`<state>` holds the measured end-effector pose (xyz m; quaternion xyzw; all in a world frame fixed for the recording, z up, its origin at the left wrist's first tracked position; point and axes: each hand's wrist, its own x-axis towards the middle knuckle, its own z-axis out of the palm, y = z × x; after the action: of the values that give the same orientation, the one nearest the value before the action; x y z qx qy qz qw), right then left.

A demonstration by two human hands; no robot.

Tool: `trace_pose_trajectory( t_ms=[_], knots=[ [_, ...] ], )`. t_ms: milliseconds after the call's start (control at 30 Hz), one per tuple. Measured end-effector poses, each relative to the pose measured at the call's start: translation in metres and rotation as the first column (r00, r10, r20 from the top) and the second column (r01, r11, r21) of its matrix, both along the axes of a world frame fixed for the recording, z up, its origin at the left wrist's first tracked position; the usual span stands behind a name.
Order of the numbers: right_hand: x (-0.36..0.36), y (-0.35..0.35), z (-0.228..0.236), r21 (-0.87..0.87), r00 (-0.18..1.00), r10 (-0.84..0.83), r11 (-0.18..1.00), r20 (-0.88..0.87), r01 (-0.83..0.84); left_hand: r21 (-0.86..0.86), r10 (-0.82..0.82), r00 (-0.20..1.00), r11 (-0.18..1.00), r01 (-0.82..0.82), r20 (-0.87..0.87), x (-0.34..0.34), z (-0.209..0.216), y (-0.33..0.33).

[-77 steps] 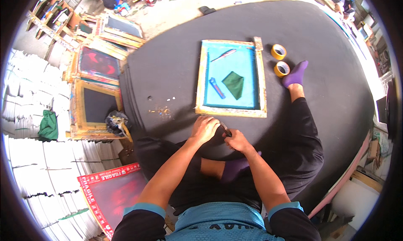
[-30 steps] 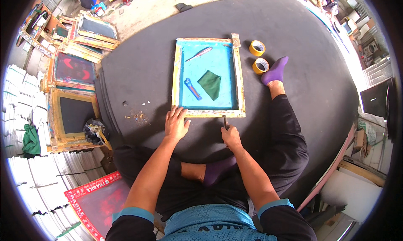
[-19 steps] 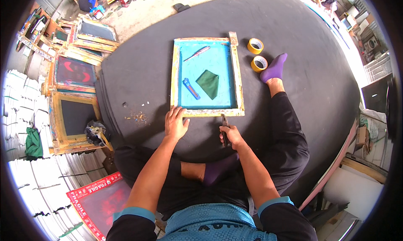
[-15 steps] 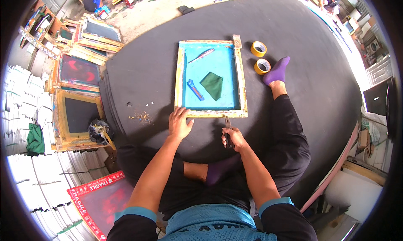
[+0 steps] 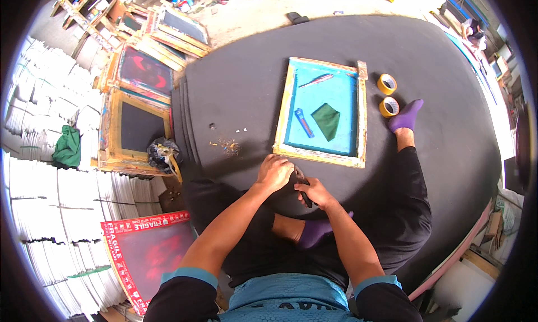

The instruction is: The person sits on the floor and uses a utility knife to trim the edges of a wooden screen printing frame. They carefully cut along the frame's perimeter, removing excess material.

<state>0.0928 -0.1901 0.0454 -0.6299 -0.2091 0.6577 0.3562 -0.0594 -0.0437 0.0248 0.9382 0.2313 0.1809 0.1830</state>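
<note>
My right hand (image 5: 315, 193) is wrapped around the dark handles of a pair of pliers (image 5: 301, 177), its jaws pointing up toward my left hand (image 5: 274, 172). The left fingers are curled together at the jaws, just off the near left corner of a wooden screen frame (image 5: 320, 156); what they pinch, if anything, is hidden. Blue mesh (image 5: 330, 86) fills the frame. On it lie a screwdriver (image 5: 316, 80), a blue utility knife (image 5: 304, 123) and a folded green cloth (image 5: 326, 122).
Two yellow tape rolls (image 5: 388, 84) sit right of the frame, beside my purple-socked foot (image 5: 406, 116). Small scraps (image 5: 227, 147) lie on the black padded surface (image 5: 241, 92) at left. Beyond its left edge stand more screen frames (image 5: 115, 120) and white stacks (image 5: 39, 182).
My left hand has left the frame's near edge and closed in front of it. The pliers have moved from that edge to my left fingers. The view has shifted, moving the scene rightward.
</note>
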Motion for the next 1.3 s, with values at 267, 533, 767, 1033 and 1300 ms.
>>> trace_pose_trajectory(
  t_ms=[267, 533, 767, 1033, 1300],
  knots=[
    [-0.001, -0.003, -0.02, -0.051, 0.999, 0.017, 0.999, -0.039, -0.019, -0.159, 0.45, 0.805, 0.827, -0.539, -0.387, -0.038, -0.003, 0.036],
    [0.07, -0.044, -0.012, -0.1, 0.932, -0.284, 0.945, 0.226, 0.312, -0.049, 0.612, 0.507, 0.607, -0.793, -0.606, -0.048, 0.011, 0.066],
    [0.098, -0.055, -0.023, -0.175, 0.917, -0.265, 0.929, 0.298, 0.325, 0.018, 0.335, 0.933, 0.942, -0.336, -0.131, 0.003, -0.008, 0.024],
    [0.112, -0.045, -0.028, -0.277, 0.924, -0.142, 0.928, 0.356, 0.249, 0.02, 0.203, 0.976, 0.979, -0.202, -0.084, 0.03, -0.036, 0.0],
    [0.111, -0.035, -0.011, -0.357, 0.877, -0.033, 0.906, 0.48, 0.229, -0.016, 0.193, 0.979, 0.981, -0.194, -0.069, 0.028, -0.041, 0.0]
  ],
)
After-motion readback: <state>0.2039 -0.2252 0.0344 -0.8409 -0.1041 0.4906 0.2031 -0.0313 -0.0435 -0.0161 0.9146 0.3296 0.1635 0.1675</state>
